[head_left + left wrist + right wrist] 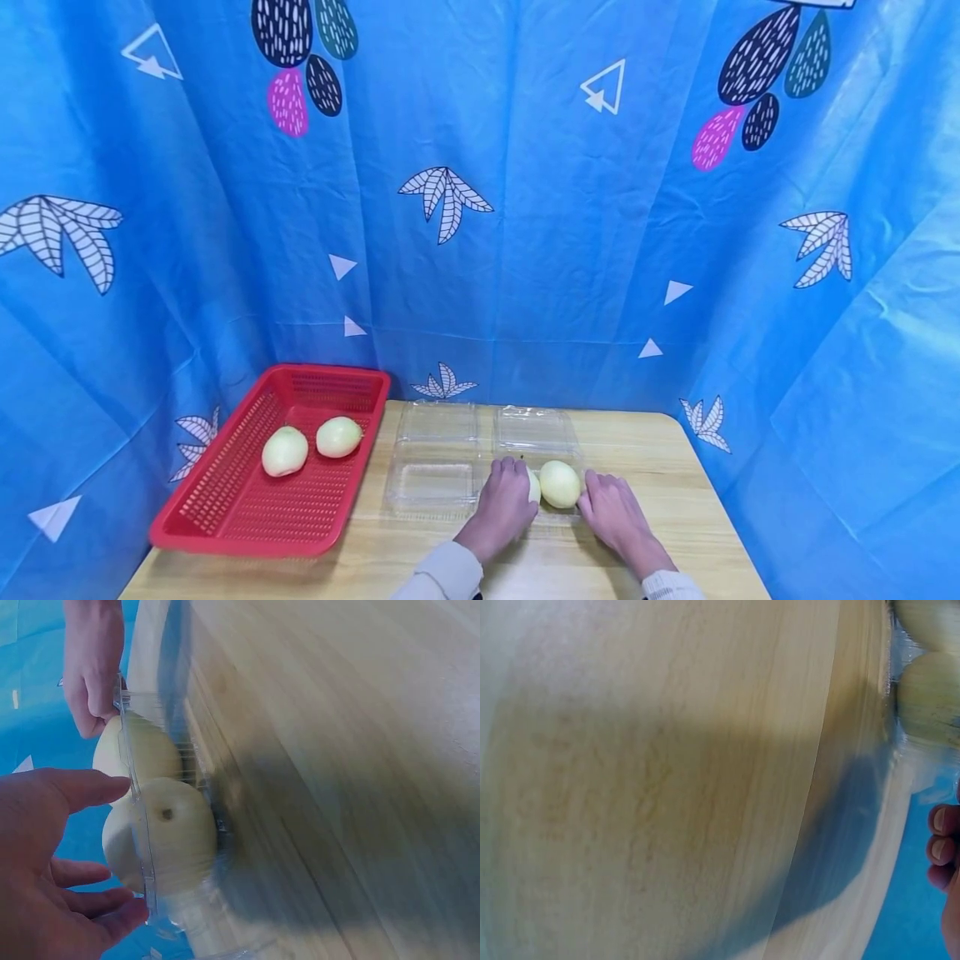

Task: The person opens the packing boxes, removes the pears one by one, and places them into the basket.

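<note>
A clear plastic clamshell box (534, 430) lies unfolded on the table, two pale yellow round fruits (559, 484) side by side in its near half. My left hand (504, 504) is at its left side, partly covering the left fruit in the head view. Thumb and fingertips meet the box's rim around that fruit, which shows a brown dimple in the left wrist view. At the opposite side, my right hand (617, 512) has bent fingers at the rim, beside the right fruit. Only some right fingertips (940, 850) appear in the right wrist view.
Another unfolded clear box (433, 483) lies just left of the first. Farther left, a red perforated basket (247, 546) holds two more pale fruits (285, 452). A blue patterned curtain (450, 283) hangs behind and along both sides of the wooden table (667, 467).
</note>
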Motion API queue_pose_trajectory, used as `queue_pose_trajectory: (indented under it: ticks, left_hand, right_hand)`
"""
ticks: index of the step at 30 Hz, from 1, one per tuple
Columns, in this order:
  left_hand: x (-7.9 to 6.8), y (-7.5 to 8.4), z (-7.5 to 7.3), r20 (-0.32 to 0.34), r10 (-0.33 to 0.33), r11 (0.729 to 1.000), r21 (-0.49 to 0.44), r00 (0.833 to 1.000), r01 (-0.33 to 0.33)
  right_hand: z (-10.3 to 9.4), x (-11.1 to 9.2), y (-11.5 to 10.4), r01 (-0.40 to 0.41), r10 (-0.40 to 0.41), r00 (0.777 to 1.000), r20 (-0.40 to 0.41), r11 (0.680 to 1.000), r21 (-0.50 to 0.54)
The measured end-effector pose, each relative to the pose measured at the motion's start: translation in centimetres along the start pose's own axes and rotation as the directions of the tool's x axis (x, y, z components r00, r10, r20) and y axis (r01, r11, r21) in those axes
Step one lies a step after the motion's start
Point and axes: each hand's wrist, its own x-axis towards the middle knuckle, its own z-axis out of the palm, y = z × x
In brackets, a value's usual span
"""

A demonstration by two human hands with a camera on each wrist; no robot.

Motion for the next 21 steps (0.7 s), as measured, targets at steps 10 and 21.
queue_pose_trajectory:
  ticks: [10, 21]
  left_hand:
    - [1.1, 0.3, 0.4, 0.044, 0.006, 0.996, 0.084, 0.999, -0.009]
    - [1.5, 0.6, 0.7, 0.086, -0.044, 0.999, 0.020, 0.995, 0.043]
  right_hand:
    - [0.0, 0.2, 0.2, -0.016, 0.016, 0.999, 0.028, 1.000, 0.003]
    - [-0.1, 0.2, 0.2, -0.023, 0.022, 0.999, 0.038, 1.000, 0.009]
